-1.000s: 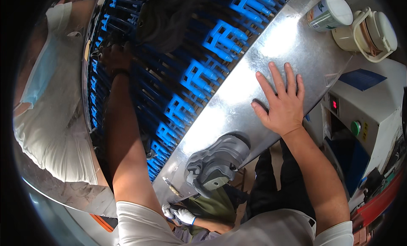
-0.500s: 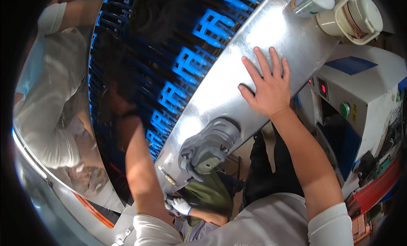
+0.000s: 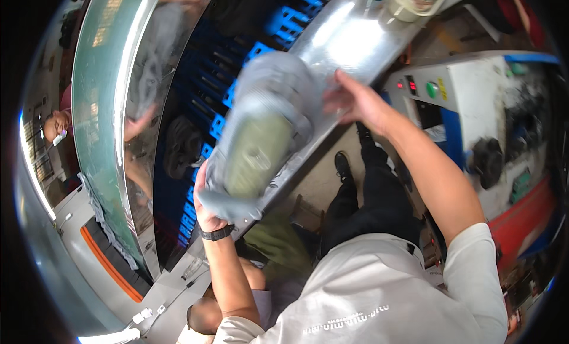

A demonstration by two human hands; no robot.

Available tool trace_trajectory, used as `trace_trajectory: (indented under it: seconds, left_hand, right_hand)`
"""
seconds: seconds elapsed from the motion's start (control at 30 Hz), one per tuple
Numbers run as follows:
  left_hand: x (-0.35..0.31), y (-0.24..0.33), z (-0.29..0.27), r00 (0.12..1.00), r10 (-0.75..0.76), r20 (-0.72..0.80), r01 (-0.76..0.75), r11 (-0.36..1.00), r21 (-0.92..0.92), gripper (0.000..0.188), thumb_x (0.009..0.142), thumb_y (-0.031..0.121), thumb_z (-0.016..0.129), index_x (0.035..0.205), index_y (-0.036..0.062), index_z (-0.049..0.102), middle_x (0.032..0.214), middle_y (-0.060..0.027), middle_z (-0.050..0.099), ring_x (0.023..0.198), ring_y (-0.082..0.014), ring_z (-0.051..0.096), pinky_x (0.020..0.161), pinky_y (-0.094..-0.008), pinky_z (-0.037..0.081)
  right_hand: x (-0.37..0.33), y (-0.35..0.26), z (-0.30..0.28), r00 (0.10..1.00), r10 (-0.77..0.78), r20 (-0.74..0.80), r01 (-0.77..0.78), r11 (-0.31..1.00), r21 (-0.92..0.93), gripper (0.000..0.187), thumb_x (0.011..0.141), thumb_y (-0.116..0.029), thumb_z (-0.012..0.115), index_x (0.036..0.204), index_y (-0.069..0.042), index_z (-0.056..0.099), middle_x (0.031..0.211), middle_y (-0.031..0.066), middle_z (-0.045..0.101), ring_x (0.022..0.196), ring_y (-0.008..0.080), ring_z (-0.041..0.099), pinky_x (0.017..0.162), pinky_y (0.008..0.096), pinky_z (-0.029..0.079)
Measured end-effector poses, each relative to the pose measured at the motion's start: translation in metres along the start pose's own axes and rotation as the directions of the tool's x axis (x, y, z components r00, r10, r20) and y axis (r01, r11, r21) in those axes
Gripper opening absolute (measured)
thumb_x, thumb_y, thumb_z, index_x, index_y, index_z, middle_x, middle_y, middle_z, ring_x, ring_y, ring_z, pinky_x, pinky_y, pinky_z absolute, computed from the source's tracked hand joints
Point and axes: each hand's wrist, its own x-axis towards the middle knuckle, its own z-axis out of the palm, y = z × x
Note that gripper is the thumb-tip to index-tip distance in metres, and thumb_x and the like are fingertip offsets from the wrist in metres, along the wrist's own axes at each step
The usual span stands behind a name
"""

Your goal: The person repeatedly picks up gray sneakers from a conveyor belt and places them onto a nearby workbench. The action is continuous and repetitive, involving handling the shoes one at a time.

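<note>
A grey shoe [image 3: 261,130] with a greenish sole is lifted above the metal rim [image 3: 349,36] of a round conveyor, sole facing me and blurred by motion. My left hand [image 3: 204,202], with a black watch on the wrist, grips its lower end from below. At the shoe's upper end, my right hand [image 3: 355,101] holds it with fingers and thumb. Blue slats [image 3: 284,21] of the conveyor show behind the shoe.
A dark shoe [image 3: 181,145] lies on the blue slats to the left. A white control box [image 3: 462,95] with a green button stands at right. Containers [image 3: 415,0] sit on the rim at top. Another person crouches below [image 3: 207,311]; someone else stands at far left [image 3: 53,128].
The grey shoe was resting on the metal rim; now both my hands have lifted it. My right hand left the flat rim, and my left arm came back from the conveyor.
</note>
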Motion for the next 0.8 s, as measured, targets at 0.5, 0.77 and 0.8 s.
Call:
trace_trajectory:
  seconds: [0.5,0.77,0.8]
  left_hand:
    - [0.040,0.019,0.183,0.751,0.297,0.589,-0.571,0.740,0.355,0.100,0.079,0.010,0.087,0.162,0.0056,0.032,0.157,-0.0207,0.049,0.147,-0.0311,0.046,0.125,-0.0427,0.030]
    - [0.021,-0.080,0.057,0.851,0.236,0.469,-0.521,0.277,0.807,0.095,0.074,0.019,0.091,0.155,0.0045,0.043,0.153,-0.0235,0.050,0.143,-0.0435,0.045,0.121,-0.0540,0.031]
    - [0.023,-0.083,0.050,0.868,0.190,0.460,-0.497,0.331,0.802,0.095,0.074,0.021,0.091,0.155,0.0058,0.043,0.154,-0.0221,0.050,0.146,-0.0436,0.041,0.121,-0.0596,0.027]
  right_hand:
    - [-0.370,0.023,0.006,0.794,-0.518,-0.319,0.553,0.833,0.026,0.112,0.074,-0.046,0.074,0.165,-0.002,0.025,0.160,0.0163,0.041,0.146,0.0282,0.045,0.122,0.0408,0.033]
    - [-0.390,-0.024,-0.203,0.058,-0.456,-0.888,0.390,0.829,-0.400,0.091,0.087,-0.044,0.067,0.158,0.003,0.037,0.151,0.0193,0.052,0.135,0.0280,0.055,0.116,0.0373,0.040]
    - [-0.385,-0.031,-0.235,-0.014,-0.452,-0.892,0.201,0.873,-0.445,0.094,0.086,-0.050,0.067,0.159,0.001,0.036,0.152,0.0208,0.052,0.139,0.0304,0.052,0.117,0.0393,0.038]
